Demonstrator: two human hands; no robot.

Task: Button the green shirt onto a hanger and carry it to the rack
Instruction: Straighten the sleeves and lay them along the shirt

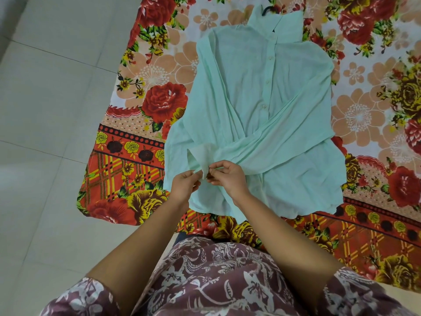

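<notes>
The pale green shirt [255, 106] lies flat on a floral bedsheet, collar away from me, its front placket buttoned down the middle. A dark hanger hook [268, 9] pokes out above the collar. One sleeve is folded across the lower front, and its cuff [201, 156] ends near the left hem. My left hand [184, 185] and my right hand [227, 176] both pinch the edge of that cuff between fingertips, hands almost touching. The cuff's button is hidden by my fingers.
The red, orange and yellow floral bedsheet [141, 137] covers the surface under the shirt. Pale floor tiles [45, 110] fill the left side. My patterned maroon clothing [205, 281] fills the bottom of the view.
</notes>
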